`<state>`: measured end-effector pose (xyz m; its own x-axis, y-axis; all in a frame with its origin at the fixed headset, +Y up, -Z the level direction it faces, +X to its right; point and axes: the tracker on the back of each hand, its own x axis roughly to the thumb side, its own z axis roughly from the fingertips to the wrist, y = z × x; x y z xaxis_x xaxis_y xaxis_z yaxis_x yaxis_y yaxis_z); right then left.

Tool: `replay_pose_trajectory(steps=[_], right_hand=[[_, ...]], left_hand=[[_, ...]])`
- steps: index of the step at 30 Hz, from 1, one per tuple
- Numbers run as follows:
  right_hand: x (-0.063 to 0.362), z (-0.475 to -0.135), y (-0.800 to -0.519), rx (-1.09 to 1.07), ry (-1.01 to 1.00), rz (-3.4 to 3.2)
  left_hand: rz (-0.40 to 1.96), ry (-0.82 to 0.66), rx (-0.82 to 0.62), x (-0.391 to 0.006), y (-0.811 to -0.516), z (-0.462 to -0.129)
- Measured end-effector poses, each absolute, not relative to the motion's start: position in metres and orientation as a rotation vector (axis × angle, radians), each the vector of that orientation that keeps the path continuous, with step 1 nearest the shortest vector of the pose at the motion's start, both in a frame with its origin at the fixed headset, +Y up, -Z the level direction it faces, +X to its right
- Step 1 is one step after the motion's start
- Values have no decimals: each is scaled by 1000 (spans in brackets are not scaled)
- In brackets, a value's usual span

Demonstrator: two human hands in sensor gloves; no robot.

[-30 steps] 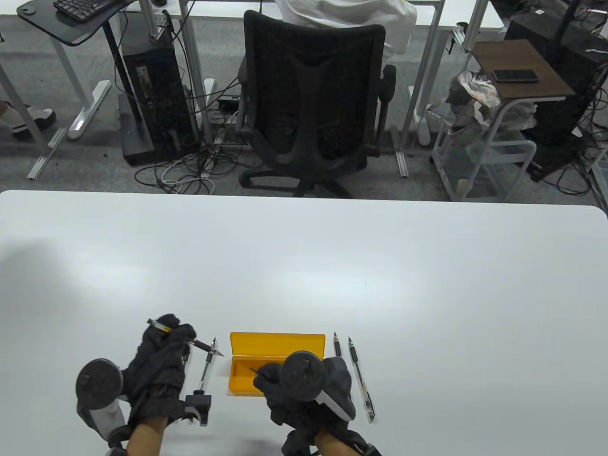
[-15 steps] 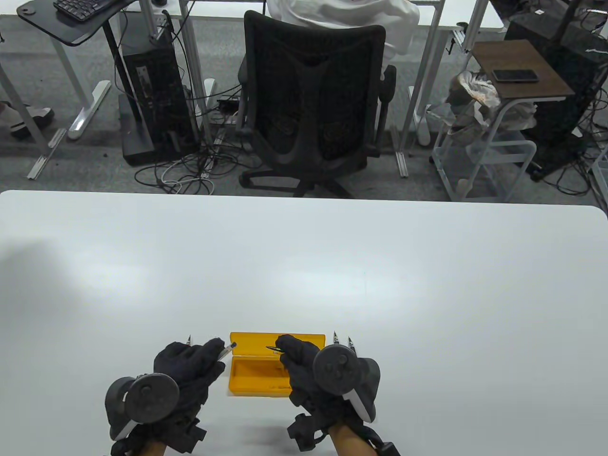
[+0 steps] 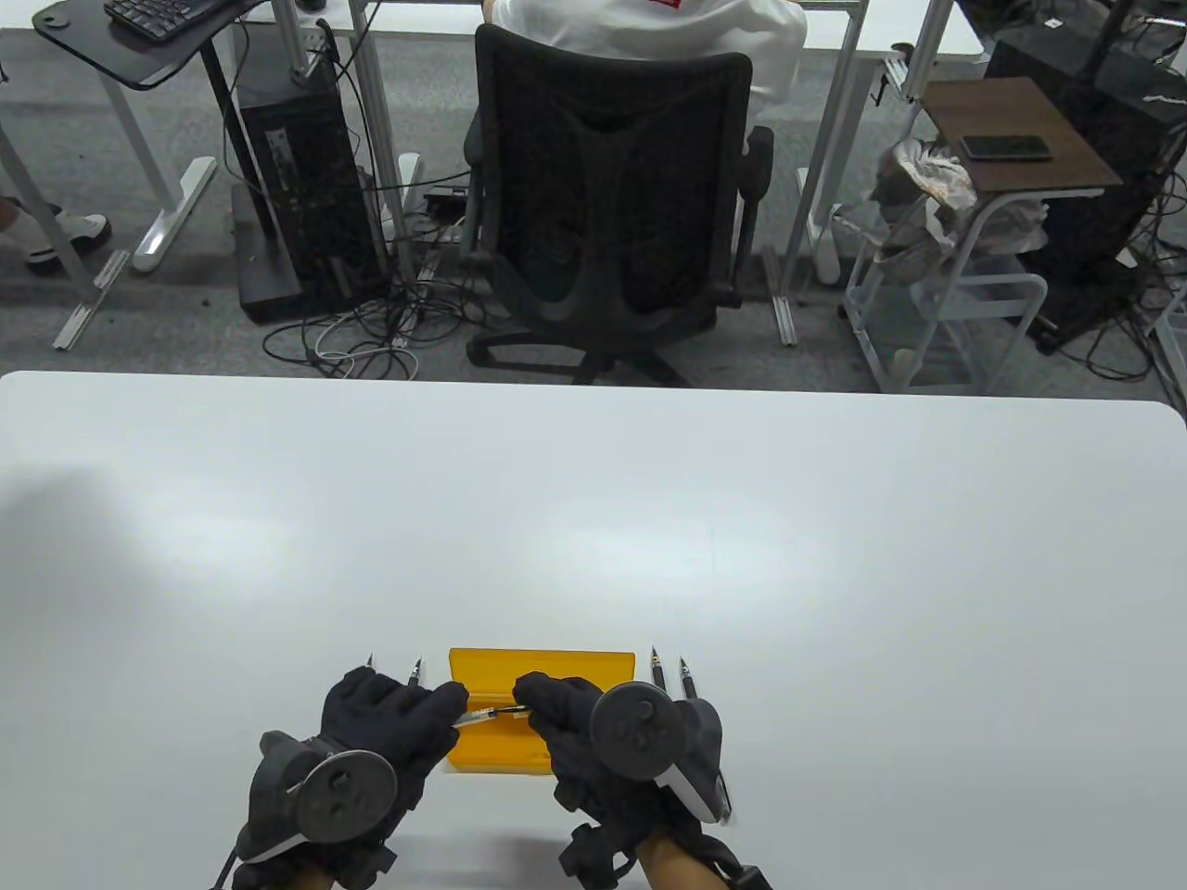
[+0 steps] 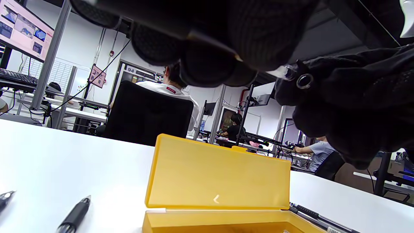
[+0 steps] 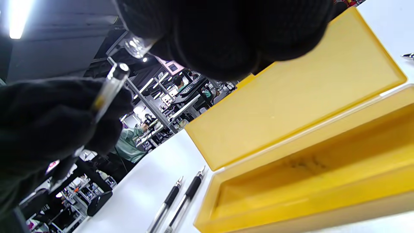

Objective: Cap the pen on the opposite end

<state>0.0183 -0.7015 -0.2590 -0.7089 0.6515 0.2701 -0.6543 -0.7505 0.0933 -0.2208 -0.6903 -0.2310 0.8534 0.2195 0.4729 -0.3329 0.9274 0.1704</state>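
My left hand [image 3: 453, 703] grips a clear-barrelled pen [image 3: 484, 714] and points its blunt back end to the right. My right hand [image 3: 525, 693] pinches the clear pen cap [image 5: 136, 45] with its open mouth facing that end. Both hands hover just above the open yellow case [image 3: 542, 666]. In the right wrist view the pen's end [image 5: 118, 69] is a short gap from the cap, not inside it. In the left wrist view the pen's end [image 4: 284, 72] sits just left of the cap's ring-shaped mouth [image 4: 304, 81]. The pen's tip is hidden in my left glove.
Two uncapped pens [image 3: 416, 667] lie left of the case, mostly under my left hand. Two more pens [image 3: 657, 664] lie right of it, partly under my right hand. The case's lid [image 4: 220, 174] stands upright behind its tray [image 5: 307, 168]. A black chair [image 3: 607, 185] stands beyond the table's far edge.
My left hand has moved right and turned the pen so its back end faces right. My right hand has brought the cap left, closing the gap over the case.
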Motion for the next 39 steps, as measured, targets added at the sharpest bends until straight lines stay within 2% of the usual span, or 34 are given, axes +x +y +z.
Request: replay_pose_trajectory(steps=[9,11,16,27,39], right_hand=[[13,-257,-703,414,5,2415],[11,-256,-704,453,63,2394],[5,-255,-704,534,76,2519],[-1,-245,-694,573,-57,2505],[-3,-253,-706,560,166,2571]], left_hand=[[251,-495,254,-214,-690,-228],[254,-517,245,-211,-690,-226],[153,-561,253,-202,-690,-225],[182,-572,346,-201,-680,-216],[197,-580,334,-201,-684,-219]])
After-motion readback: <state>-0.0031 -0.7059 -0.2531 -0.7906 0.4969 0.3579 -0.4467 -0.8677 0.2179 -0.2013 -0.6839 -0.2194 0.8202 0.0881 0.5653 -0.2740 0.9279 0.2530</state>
